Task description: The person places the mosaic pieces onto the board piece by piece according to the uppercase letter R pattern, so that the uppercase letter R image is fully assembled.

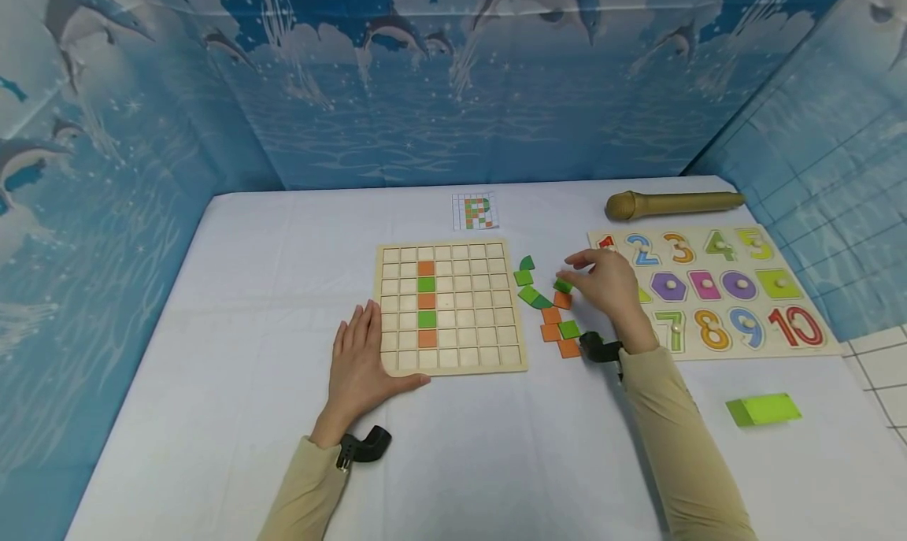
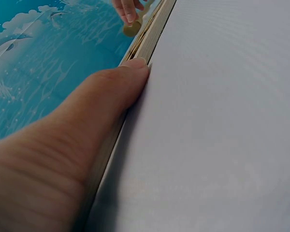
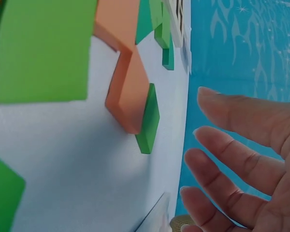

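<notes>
A wooden grid board (image 1: 482, 320) lies on the white table; in one column orange tiles (image 1: 426, 268) alternate with green tiles (image 1: 427, 319). My left hand (image 1: 359, 368) rests at its near left corner, fingers straight along the left side. The thumb (image 2: 99, 94) presses the near edge in the left wrist view. Over the loose tiles right of the board hovers my right hand (image 1: 605, 283), fingers spread with nothing between them. Nearest its fingertips is a green square tile (image 1: 563, 286), beside an orange tile (image 1: 563, 300). Two green quarter-round pieces, one the piece (image 1: 527, 262), lie nearer the board.
A small pattern card (image 1: 476, 212) lies beyond the board. On the right is a number and shape puzzle board (image 1: 694, 313), partly beneath my right hand. A gold microphone (image 1: 673, 204) lies behind it, and a lime-green block (image 1: 764, 409) sits in front.
</notes>
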`<state>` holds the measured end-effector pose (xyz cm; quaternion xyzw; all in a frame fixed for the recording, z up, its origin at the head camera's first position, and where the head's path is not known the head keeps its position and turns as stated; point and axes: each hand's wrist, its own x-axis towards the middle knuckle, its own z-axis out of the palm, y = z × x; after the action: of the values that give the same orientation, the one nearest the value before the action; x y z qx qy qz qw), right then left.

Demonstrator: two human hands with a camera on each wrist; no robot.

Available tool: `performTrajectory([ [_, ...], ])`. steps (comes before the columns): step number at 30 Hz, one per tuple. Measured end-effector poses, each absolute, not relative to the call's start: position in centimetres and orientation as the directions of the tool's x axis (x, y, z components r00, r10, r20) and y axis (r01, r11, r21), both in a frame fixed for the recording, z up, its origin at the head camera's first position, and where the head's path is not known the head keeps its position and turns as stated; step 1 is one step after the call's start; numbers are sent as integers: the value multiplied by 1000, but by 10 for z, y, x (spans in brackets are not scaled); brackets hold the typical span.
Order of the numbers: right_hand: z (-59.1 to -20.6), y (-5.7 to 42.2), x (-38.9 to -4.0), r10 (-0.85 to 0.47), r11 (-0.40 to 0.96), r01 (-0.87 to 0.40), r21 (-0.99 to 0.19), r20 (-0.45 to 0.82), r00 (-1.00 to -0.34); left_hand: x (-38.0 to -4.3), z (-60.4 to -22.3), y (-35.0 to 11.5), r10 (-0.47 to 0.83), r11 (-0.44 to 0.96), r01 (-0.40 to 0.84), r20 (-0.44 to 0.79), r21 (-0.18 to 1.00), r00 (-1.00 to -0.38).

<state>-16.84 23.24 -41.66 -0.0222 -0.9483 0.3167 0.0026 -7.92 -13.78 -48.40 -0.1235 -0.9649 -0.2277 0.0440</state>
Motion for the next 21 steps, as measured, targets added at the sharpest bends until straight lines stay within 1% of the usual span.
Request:
performTrajectory([
  [10,-418,233,-168,31,809,86,-581,-103,-994,-79,-485,-138,220,861,274,172,429,-960],
  [21,-422,234,-169,24,819,99,-565,-138,-990,-79,-483,-138,220,858,274,171,435,-960],
])
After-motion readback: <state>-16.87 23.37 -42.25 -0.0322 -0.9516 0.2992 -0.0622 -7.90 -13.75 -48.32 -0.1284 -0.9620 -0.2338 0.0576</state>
